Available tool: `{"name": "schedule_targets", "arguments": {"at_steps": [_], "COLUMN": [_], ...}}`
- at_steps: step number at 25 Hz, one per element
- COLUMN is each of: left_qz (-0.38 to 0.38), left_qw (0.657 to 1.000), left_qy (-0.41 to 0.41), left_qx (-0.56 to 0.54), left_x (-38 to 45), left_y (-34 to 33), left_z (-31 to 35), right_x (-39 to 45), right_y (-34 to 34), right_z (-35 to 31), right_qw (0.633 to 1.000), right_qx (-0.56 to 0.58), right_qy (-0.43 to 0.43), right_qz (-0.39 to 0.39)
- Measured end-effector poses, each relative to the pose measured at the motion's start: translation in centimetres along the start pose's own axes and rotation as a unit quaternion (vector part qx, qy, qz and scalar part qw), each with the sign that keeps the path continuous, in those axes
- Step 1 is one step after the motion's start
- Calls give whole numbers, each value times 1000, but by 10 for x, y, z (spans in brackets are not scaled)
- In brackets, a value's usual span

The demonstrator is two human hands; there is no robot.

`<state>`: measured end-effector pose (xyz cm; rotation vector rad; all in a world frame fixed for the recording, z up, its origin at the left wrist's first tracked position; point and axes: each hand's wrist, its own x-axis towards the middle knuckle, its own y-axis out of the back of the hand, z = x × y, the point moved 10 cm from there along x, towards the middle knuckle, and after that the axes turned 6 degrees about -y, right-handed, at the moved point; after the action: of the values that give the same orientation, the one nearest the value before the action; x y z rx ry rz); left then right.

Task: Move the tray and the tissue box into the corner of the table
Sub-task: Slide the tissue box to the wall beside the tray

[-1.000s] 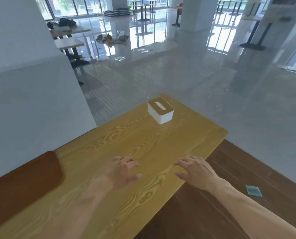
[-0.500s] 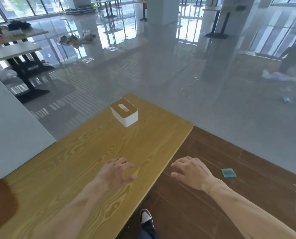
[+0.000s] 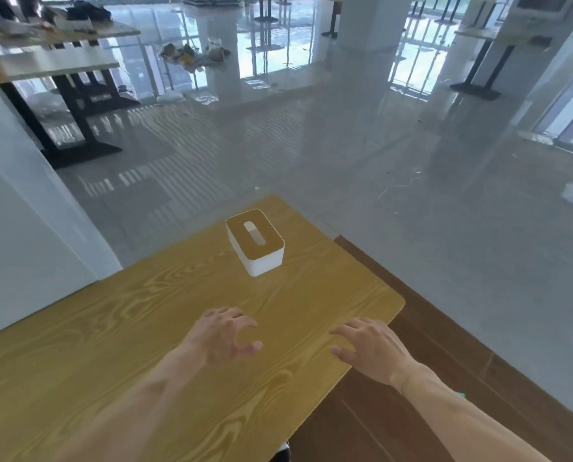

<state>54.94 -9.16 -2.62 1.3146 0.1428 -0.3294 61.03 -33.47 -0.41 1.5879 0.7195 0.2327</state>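
A white tissue box with a wooden top and a slot stands near the far corner of the yellow wood-grain table. My left hand hovers over the table's middle, fingers apart and curled, holding nothing. My right hand is spread open above the table's right edge, also empty. Both hands are a good way short of the box. The brown tray is out of view, except perhaps a dark sliver at the far left edge.
A white wall runs along the table's left side. Dark wooden flooring lies right of the table, glossy grey floor beyond. Other tables stand at the back left.
The view swung right, then partly back; the brown tray slid out of view on the left. Both hands stayed open and now sit closer to the tissue box.
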Motion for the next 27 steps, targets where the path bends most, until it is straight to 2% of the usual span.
{"name": "schedule_targets", "arguments": {"at_steps": [7, 18, 22, 27], "left_qz": [-17, -61, -94, -86], "left_qw": [998, 977, 979, 984], "left_qy": [61, 186, 177, 136], "left_qx": [-22, -85, -46, 74], "left_x": [26, 33, 69, 154], "left_y": [6, -17, 5, 63], "left_z": [-58, -131, -152, -180], "right_x": [81, 213, 260, 298], "right_y": [1, -1, 9, 0], "right_z": [-9, -33, -35, -38], "right_qw": [1000, 994, 996, 996], "right_qx": [19, 10, 11, 67], "right_qy": [21, 107, 87, -4], "right_qz": [-5, -14, -15, -65]}}
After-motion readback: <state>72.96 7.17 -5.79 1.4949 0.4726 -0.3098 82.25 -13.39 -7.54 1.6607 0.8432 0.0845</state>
